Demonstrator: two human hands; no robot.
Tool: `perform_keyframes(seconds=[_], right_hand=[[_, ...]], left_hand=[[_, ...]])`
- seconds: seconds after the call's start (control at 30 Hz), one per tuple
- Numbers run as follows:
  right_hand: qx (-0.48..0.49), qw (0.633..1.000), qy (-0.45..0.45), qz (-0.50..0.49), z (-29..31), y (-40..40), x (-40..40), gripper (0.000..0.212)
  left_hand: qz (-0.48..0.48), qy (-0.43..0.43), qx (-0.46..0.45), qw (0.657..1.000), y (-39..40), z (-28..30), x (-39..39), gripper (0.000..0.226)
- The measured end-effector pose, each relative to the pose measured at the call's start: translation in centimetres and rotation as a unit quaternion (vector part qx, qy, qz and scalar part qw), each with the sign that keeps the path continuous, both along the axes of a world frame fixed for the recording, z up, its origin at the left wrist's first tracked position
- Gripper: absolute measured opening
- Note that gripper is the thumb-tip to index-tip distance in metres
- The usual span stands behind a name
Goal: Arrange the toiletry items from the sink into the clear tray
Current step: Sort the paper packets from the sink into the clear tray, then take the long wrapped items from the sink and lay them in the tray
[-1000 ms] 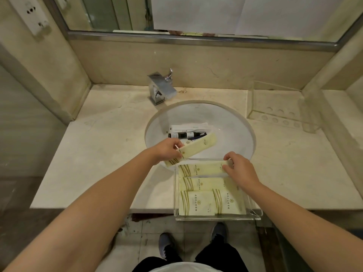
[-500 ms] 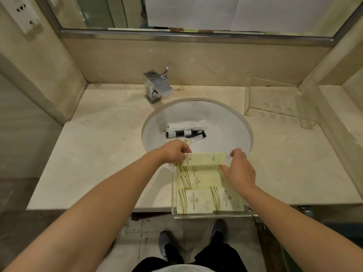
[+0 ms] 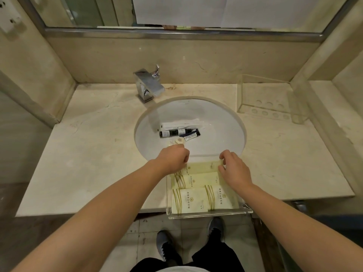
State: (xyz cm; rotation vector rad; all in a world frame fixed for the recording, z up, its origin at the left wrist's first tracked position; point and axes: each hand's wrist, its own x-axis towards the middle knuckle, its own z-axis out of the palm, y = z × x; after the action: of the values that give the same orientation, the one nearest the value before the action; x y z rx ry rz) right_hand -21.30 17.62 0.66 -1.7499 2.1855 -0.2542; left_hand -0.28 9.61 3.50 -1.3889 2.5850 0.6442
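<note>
A clear tray (image 3: 210,214) sits on the counter's front edge, below the white sink (image 3: 222,134). Several cream packets with green stripes lie flat in it. My left hand (image 3: 175,157) and my right hand (image 3: 232,167) each pinch an end of the rearmost cream packet (image 3: 202,167), which lies at the tray's far end. In the sink basin lie a dark bottle (image 3: 172,133), a small dark tube (image 3: 192,135), a white wrapped packet (image 3: 181,124) and a small round cream item (image 3: 179,140).
A chrome faucet (image 3: 149,86) stands behind the sink. A second clear holder (image 3: 269,103) with round holes stands at the back right of the marble counter (image 3: 94,146). A mirror spans the wall above. My feet show on the floor below.
My left hand brought the cream packet from above the sink down into the tray's far end. My right hand took hold of its other end, and the packet now lies flat.
</note>
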Motion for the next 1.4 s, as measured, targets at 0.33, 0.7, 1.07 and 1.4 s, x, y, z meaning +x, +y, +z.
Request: perform_keyframes(seconds=[0.33, 0.7, 1.07, 1.4], right_hand=[[0.021, 0.999, 0.001, -0.033, 0.0, 0.1, 0.6, 0.027], [0.013, 1.0, 0.005, -0.028, 0.0, 0.3, 0.7, 0.037], [-0.056, 0.996, 0.058, -0.022, 0.7, -2.3, 0.4, 0.017], [-0.026, 0.999, 0.021, -0.009, 0.7, -7.1, -0.3, 0.017]], left_hand=[[0.086, -0.045, -0.033, 0.995, -0.4, -1.2, 2.2, 0.052], [0.091, -0.05, 0.052, 0.993, -0.9, -2.0, 3.2, 0.073], [0.158, -0.001, 0.063, 0.985, -2.1, -1.2, 3.1, 0.043], [0.213, -0.011, 0.081, 0.974, -4.8, -2.3, 3.1, 0.027]])
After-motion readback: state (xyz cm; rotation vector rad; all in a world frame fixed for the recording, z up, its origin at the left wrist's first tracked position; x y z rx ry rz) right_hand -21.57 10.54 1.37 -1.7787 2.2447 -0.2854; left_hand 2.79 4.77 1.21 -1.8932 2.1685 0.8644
